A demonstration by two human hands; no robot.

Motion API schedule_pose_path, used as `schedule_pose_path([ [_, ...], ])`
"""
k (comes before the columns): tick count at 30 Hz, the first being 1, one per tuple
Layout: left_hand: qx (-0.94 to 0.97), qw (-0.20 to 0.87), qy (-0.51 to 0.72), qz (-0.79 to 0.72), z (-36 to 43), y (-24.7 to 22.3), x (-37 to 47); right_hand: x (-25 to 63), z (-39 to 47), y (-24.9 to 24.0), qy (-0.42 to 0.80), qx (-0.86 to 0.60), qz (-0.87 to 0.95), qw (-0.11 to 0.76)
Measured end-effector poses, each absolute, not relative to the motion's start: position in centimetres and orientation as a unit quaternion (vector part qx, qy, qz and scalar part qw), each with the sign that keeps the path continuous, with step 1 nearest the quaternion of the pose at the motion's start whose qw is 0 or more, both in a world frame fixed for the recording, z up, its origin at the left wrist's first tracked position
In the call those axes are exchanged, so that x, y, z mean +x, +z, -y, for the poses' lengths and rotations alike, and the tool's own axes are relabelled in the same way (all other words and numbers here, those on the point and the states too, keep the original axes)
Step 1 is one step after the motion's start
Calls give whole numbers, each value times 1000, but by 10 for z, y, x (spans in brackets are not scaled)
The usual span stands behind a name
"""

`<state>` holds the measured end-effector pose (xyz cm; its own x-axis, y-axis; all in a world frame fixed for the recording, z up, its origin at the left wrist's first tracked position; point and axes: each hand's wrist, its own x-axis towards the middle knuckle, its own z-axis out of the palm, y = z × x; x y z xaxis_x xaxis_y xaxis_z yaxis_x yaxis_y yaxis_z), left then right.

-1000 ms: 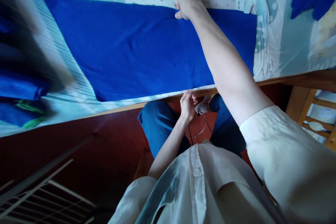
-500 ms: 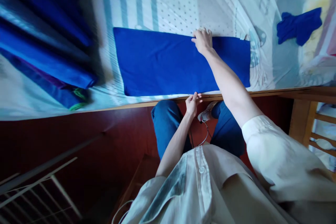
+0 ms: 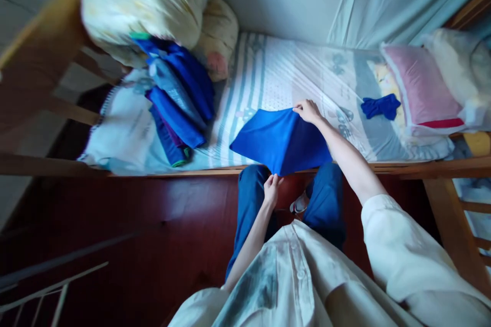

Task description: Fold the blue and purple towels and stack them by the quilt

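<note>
A blue cloth [image 3: 268, 138] is pulled up between my two hands at the front of the bed, with a crease running across its middle. My right hand [image 3: 307, 111] pinches its far edge. The near edge is pinched by my left hand [image 3: 271, 188], just past the bed's wooden rail. Both ends of the cloth hang or rest lower, over the sheet. What the fingertips cover is hidden.
Blue folded clothes [image 3: 180, 97] lie on the bed at left, beside a large pale bundle [image 3: 146, 0]. A small blue cloth [image 3: 380, 106] is near the pink pillow [image 3: 424, 84] at right. The wooden bed rail [image 3: 399, 167] crosses in front of my knees.
The blue cloth was flat on the bed; now its middle is lifted and creased. My right hand has closed on the far edge. The view has tilted up, showing more of the bed.
</note>
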<state>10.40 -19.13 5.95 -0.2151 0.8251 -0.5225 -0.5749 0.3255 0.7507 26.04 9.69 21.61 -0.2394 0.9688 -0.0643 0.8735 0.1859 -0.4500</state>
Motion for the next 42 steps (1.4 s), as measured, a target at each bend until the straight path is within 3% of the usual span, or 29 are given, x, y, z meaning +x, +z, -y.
schedule_pose_path([
  [6,184,524,636,-536,174,110,55,277,-60,273,259,-579,735,240],
  [15,306,387,686,-534,94,243,-18,306,-22,327,330,-515,638,468],
  [23,404,303,701,-505,55,341,-40,312,3,356,348,-490,549,581],
  [30,470,269,673,-503,50,378,-43,319,14,373,349,-492,527,599],
  [42,522,327,597,-514,91,377,-53,347,65,366,410,-489,552,536],
])
